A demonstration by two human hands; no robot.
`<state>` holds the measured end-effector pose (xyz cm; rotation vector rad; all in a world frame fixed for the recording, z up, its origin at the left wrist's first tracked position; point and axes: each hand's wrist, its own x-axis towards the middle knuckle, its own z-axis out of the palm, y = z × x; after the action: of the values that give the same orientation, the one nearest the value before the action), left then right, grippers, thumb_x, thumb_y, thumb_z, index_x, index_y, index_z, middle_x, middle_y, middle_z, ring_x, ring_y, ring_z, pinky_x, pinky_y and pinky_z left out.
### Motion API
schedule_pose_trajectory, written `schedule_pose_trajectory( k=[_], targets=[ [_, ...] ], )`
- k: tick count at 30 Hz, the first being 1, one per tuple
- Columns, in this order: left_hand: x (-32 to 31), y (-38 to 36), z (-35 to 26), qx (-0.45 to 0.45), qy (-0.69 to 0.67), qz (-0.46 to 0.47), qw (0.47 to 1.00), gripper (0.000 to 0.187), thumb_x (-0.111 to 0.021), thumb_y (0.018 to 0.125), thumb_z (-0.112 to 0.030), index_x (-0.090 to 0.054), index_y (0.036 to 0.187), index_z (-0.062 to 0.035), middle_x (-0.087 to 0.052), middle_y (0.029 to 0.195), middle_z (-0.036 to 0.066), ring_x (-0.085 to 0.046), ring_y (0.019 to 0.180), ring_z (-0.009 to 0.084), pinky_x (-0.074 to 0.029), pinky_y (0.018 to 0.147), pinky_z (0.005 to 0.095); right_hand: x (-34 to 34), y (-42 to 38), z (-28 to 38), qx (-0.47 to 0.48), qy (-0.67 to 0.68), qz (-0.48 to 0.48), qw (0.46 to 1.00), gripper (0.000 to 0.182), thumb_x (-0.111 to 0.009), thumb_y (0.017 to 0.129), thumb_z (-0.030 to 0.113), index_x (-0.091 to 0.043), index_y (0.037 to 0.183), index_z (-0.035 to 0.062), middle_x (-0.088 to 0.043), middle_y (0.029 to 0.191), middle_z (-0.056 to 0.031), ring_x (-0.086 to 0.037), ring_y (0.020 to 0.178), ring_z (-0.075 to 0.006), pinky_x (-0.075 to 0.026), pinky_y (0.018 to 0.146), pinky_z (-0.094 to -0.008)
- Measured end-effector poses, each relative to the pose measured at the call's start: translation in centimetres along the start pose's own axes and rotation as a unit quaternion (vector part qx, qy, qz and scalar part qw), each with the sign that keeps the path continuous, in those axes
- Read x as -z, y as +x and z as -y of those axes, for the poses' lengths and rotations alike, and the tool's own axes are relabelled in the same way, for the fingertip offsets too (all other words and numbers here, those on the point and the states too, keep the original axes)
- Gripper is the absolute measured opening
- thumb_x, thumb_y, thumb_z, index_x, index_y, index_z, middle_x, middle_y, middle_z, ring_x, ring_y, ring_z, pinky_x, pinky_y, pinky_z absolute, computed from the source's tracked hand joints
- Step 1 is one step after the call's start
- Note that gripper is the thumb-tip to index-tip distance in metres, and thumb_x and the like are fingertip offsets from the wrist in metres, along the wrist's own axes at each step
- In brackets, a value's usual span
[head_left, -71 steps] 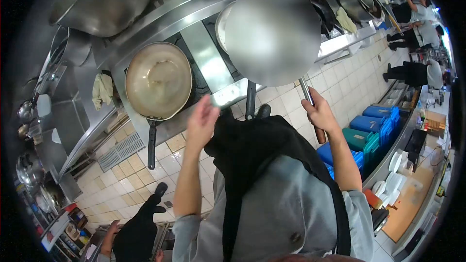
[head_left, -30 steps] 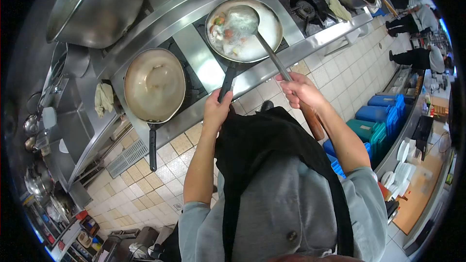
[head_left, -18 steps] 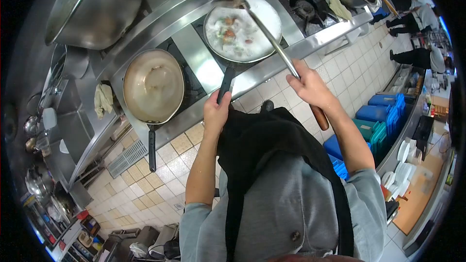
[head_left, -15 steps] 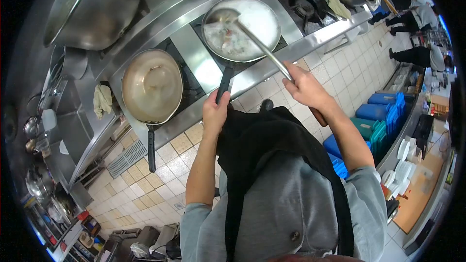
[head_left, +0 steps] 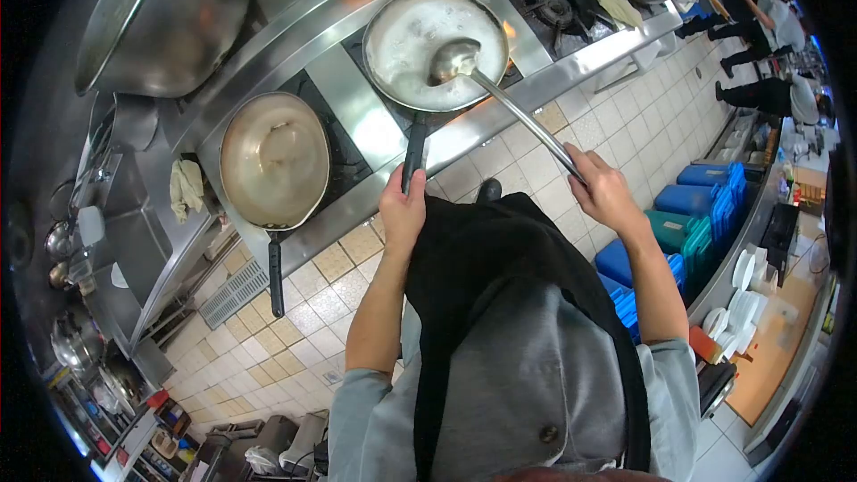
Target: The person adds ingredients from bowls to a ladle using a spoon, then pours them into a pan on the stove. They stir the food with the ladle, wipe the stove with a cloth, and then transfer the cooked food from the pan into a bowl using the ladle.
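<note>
My left hand (head_left: 403, 207) is closed round the black handle of a frying pan (head_left: 393, 80) on the stove. White, bubbling liquid fills that pan, and flames show at its right edge. My right hand (head_left: 605, 192) grips the long metal handle of a ladle (head_left: 527, 116), whose bowl sits in the liquid right of the pan's middle. To the left, a second pan (head_left: 275, 161) holds a thin cloudy layer, its black handle pointing toward me, touched by neither hand.
A large metal bowl (head_left: 170, 27) stands at the upper left. An unlit burner (head_left: 549, 4) and a cloth (head_left: 620, 4) are at the right of the stove. Blue and green bins (head_left: 669, 228) line the right side. Several people stand at the far upper right.
The ladle's bowl has moved right and nearer me within the pan, and my right hand has moved right and down with it. Flames now show beside the pan. My left hand still holds the pan handle.
</note>
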<state>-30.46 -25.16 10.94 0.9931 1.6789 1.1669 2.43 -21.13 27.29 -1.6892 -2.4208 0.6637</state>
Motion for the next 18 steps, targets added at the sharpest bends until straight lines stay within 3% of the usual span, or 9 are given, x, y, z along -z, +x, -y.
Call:
schedule_pose_trajectory(
  k=[4,9,11,12,13,14,17,18],
  targets=[
    [0.4,-0.1,-0.8,0.0,0.006,0.015,1.0,0.038,-0.069,0.099,-0.028,-0.067,0.122,0.0022,-0.069,0.084,0.009,-0.061,0.076,0.0148,-0.051,0.073,0.0305,1.2,-2.7,0.2,-0.005,0.02,-0.025,0.999,0.053,-0.065,0.09,0.008,-0.052,0.141,0.0052,-0.062,0.093,-0.018,-0.065,0.082,-0.0384,-0.053,0.072,-0.0462],
    [0.5,0.1,-1.4,-0.016,0.013,0.021,1.0,0.035,-0.068,0.1,-0.025,-0.067,0.123,0.0017,-0.069,0.087,0.007,-0.06,0.076,0.0144,-0.05,0.069,0.0301,1.8,-4.9,0.8,-0.071,0.074,0.009,0.995,0.052,-0.067,0.089,0.006,-0.054,0.139,0.0025,-0.061,0.092,-0.0185,-0.064,0.08,-0.0376,-0.052,0.073,-0.0445],
    [1.2,0.0,-1.9,0.159,-0.068,0.093,0.981,0.041,-0.058,0.105,-0.033,-0.063,0.131,-0.0017,-0.068,0.093,0.005,-0.063,0.079,0.015,-0.051,0.069,0.031,0.8,-5.0,0.1,-0.056,0.076,0.0,0.996,0.052,-0.067,0.089,0.006,-0.054,0.139,0.0021,-0.061,0.092,-0.0189,-0.064,0.081,-0.0377,-0.052,0.073,-0.0444],
    [1.7,-0.1,-1.6,0.16,-0.067,0.093,0.98,0.041,-0.058,0.105,-0.033,-0.063,0.131,-0.0017,-0.068,0.093,0.005,-0.063,0.079,0.015,-0.051,0.069,0.031,0.1,-5.0,-0.3,-0.039,0.077,-0.009,0.996,0.051,-0.067,0.089,0.006,-0.055,0.138,0.0016,-0.061,0.092,-0.0194,-0.064,0.082,-0.0377,-0.052,0.074,-0.0443],
    [2.3,-0.4,-1.2,0.23,-0.238,0.092,0.939,0.045,-0.052,0.106,-0.038,-0.06,0.134,-0.0037,-0.068,0.096,0.005,-0.064,0.083,0.0155,-0.053,0.069,0.0315,-0.8,-4.7,-0.7,-0.039,0.079,-0.009,0.996,0.051,-0.067,0.089,0.006,-0.055,0.138,0.0016,-0.061,0.092,-0.0194,-0.064,0.082,-0.0377,-0.052,0.074,-0.0443],
    [2.7,-0.7,-0.7,0.292,-0.4,0.087,0.865,0.05,-0.046,0.108,-0.044,-0.057,0.137,-0.0056,-0.068,0.099,0.004,-0.065,0.086,0.016,-0.054,0.07,0.0321,-1.7,-4.2,-1.1,-0.041,0.09,-0.011,0.995,0.051,-0.067,0.089,0.006,-0.054,0.139,0.0017,-0.061,0.092,-0.0195,-0.064,0.083,-0.0379,-0.052,0.075,-0.0445],
    [3.1,-2.4,2.9,0.347,-0.379,0.086,0.853,0.051,-0.036,0.109,-0.046,-0.057,0.135,-0.0073,-0.067,0.113,0.008,-0.066,0.09,0.0189,-0.057,0.075,0.035,-4.1,-2.0,-1.7,-0.05,0.111,-0.013,0.993,0.052,-0.066,0.09,0.007,-0.052,0.14,0.0019,-0.062,0.094,-0.02,-0.065,0.085,-0.0382,-0.053,0.076,-0.0454],
    [3.4,-2.9,3.8,0.379,-0.3,0.099,0.869,0.043,-0.046,0.107,-0.041,-0.061,0.131,-0.0075,-0.067,0.112,0.006,-0.065,0.093,0.0176,-0.056,0.078,0.0336,-4.9,-1.3,-1.7,-0.042,0.124,-0.017,0.991,0.052,-0.066,0.09,0.007,-0.052,0.14,0.0021,-0.062,0.095,-0.0201,-0.065,0.085,-0.0383,-0.053,0.076,-0.0458]
  ],
)
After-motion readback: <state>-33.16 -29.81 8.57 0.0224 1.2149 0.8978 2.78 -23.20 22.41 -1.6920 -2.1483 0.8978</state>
